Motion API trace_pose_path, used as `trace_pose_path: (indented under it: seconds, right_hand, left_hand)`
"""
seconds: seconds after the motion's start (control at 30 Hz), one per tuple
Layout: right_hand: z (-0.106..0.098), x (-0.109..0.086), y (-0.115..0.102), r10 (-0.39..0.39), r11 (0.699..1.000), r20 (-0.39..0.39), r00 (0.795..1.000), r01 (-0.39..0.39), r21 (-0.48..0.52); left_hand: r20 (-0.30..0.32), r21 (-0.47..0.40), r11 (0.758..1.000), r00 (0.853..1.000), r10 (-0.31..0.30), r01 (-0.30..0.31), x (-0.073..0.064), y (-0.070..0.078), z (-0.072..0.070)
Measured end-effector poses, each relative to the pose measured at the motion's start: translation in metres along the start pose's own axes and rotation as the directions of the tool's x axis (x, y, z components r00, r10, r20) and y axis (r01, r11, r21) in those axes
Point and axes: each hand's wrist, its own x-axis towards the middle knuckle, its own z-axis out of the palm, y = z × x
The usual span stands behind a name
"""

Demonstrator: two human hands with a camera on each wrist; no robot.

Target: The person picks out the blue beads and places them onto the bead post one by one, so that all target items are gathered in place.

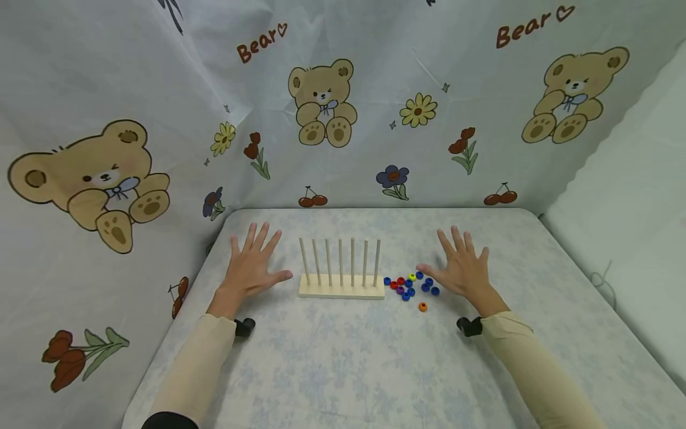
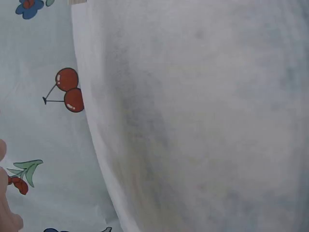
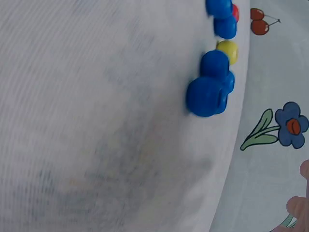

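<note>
In the head view my left hand is held with its fingers spread, left of a wooden peg rack. Several thin upright pegs stand in a row on that rack, with no beads on them. On the other side my right hand also has spread fingers and holds nothing. Just left of it lie loose beads, mostly blue, with a few red, a yellow one and a purple one. An orange bead sits apart, nearer the front. The right wrist view shows blue beads up close.
A pale patterned cloth covers the table. Behind and to the left hangs a curtain printed with bears, flowers and cherries. Along the right side is a white wall or sheet, with a thin cord near the table edge.
</note>
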Motion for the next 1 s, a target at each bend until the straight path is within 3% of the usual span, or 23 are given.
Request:
trace_pose_path:
  seconds: [0.17, 0.3, 0.57, 0.77, 0.87, 1.0]
  right_hand:
    - [-0.004, -0.001, -0.003, 0.004, 0.999, 0.003, 1.0, -0.004, 0.043]
    - [-0.008, -0.002, -0.006, 0.006, 0.997, -0.023, 1.0, -0.005, 0.076]
    - [-0.023, -0.005, -0.01, 0.047, 0.972, -0.087, 0.995, -0.026, 0.232]
    - [-0.034, -0.008, -0.008, 0.096, 0.927, -0.153, 0.984, -0.032, 0.375]
    - [-0.039, -0.009, -0.008, 0.128, 0.901, -0.183, 0.975, -0.036, 0.433]
    - [-0.043, -0.011, -0.009, 0.141, 0.876, -0.193, 0.971, -0.031, 0.481]
  left_hand:
    - [-0.076, -0.057, 0.996, 0.995, 0.065, -0.069, 0.001, 0.01, -0.008]
    - [-0.12, -0.12, 0.988, 0.989, 0.083, -0.098, 0.001, 0.017, -0.011]
    - [-0.244, -0.32, 0.932, 0.966, 0.09, -0.168, 0.004, 0.031, -0.007]
    - [-0.262, -0.396, 0.903, 0.963, 0.062, -0.166, 0.003, 0.038, -0.001]
    - [-0.22, -0.498, 0.859, 0.975, 0.012, -0.123, 0.001, 0.044, 0.001]
    - [-0.138, -0.636, 0.77, 0.989, -0.049, -0.051, -0.005, 0.051, 0.002]
